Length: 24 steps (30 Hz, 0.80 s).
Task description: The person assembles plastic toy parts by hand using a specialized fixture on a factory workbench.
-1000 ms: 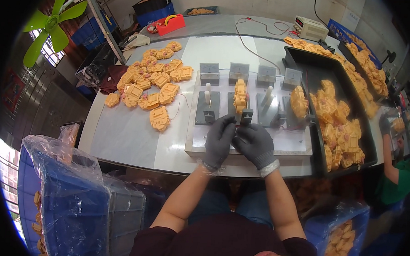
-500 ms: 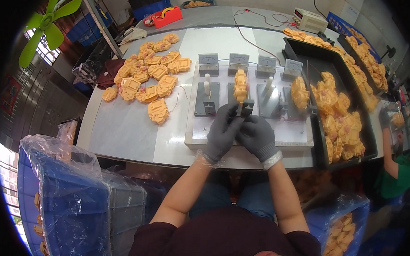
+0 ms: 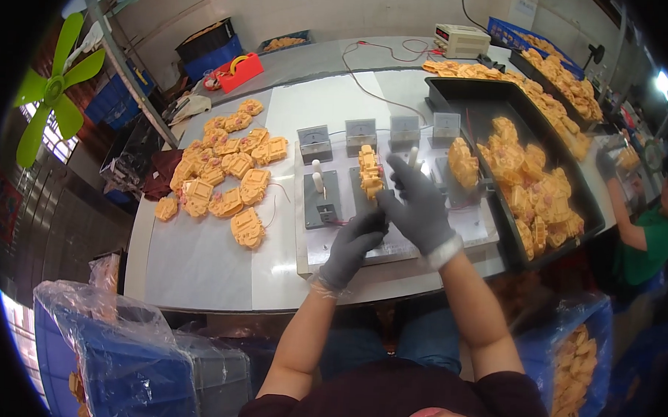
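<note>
A yellow-orange plastic housing [image 3: 370,173] stands on edge at the second station of a white test fixture [image 3: 463,227]. My left hand [image 3: 353,248], in a grey glove, is at that station's near end. Its fingers are bunched together, and whatever they pinch is hidden. My right hand [image 3: 420,208], gloved too, is raised just right of the housing, fingers stretched forward and apart, thumb near the housing's lower end. I see nothing held in it. Another housing [image 3: 463,163] stands at the rightmost station. Small panel meters [image 3: 360,136] line the fixture's back.
Loose housings [image 3: 198,195] lie piled on the table's left. A black tray [image 3: 522,259] with more housings is at the right. Behind are a power supply [image 3: 462,41] and a red tape dispenser [image 3: 241,73]. A green fan [image 3: 54,88] is far left; a co-worker's arm [image 3: 623,214] far right.
My right hand has left the near end of the second station and moved up beside the housing, fingers opening out. My left hand stays at the near end. The whole view has shifted.
</note>
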Each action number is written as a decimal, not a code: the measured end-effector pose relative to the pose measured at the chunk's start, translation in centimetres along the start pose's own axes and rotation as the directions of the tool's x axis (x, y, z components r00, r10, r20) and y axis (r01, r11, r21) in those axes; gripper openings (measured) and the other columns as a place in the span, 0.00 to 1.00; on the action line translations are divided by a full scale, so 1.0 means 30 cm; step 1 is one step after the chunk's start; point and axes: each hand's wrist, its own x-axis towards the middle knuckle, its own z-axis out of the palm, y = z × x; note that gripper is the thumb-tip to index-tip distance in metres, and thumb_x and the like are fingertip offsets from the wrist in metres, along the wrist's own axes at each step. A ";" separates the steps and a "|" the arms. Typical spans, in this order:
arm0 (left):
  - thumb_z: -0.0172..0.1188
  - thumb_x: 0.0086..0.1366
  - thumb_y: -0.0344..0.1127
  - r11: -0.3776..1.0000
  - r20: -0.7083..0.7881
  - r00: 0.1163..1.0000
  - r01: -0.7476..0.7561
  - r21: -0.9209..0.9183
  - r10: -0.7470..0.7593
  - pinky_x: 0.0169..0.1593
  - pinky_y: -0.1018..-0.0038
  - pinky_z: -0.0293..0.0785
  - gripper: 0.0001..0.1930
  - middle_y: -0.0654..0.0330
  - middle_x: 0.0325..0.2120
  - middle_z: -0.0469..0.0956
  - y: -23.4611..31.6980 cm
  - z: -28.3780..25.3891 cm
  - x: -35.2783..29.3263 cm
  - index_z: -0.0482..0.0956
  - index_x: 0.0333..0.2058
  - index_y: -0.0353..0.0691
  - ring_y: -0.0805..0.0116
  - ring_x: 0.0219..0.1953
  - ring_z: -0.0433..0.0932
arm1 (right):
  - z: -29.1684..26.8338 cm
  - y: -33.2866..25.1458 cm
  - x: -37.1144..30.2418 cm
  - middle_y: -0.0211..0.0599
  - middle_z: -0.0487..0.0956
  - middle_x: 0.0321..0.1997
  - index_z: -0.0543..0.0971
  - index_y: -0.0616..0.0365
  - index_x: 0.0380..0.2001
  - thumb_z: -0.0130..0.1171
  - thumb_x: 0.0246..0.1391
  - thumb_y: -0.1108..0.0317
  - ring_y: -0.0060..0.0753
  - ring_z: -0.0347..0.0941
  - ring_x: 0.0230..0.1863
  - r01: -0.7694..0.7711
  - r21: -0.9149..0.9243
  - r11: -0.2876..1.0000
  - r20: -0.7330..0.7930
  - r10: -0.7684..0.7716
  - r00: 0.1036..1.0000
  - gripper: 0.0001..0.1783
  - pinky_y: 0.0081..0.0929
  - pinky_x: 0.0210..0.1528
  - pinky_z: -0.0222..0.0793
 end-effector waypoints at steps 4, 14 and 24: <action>0.54 0.53 0.27 0.998 0.093 0.995 -0.038 -0.050 0.043 0.55 0.73 0.66 0.26 0.57 0.47 0.73 -0.033 -0.012 0.008 0.69 0.54 0.31 0.68 0.50 0.71 | 0.068 0.059 0.173 0.57 0.79 0.38 0.57 0.52 0.64 0.61 0.44 0.50 0.55 0.77 0.42 -0.186 -0.285 0.940 0.407 0.295 0.865 0.45 0.41 0.47 0.70; 0.48 0.58 0.23 0.988 -0.087 0.987 -0.143 -0.060 0.137 0.53 0.71 0.68 0.24 0.55 0.46 0.73 -0.031 0.024 0.009 0.66 0.56 0.29 0.66 0.46 0.72 | -0.235 -0.260 0.141 0.52 0.77 0.38 0.60 0.57 0.57 0.61 0.41 0.64 0.56 0.76 0.36 0.234 0.019 0.972 -0.240 -0.223 0.945 0.37 0.44 0.38 0.73; 0.44 0.65 0.26 0.977 -0.213 0.964 -0.186 -0.104 0.161 0.39 0.80 0.68 0.20 0.56 0.50 0.70 -0.060 0.008 0.039 0.65 0.56 0.33 0.73 0.41 0.72 | -0.528 0.342 -1.027 0.42 0.69 0.59 0.61 0.62 0.63 0.66 0.41 0.68 0.33 0.67 0.58 -0.552 0.690 0.469 0.048 0.731 0.681 0.43 0.27 0.60 0.62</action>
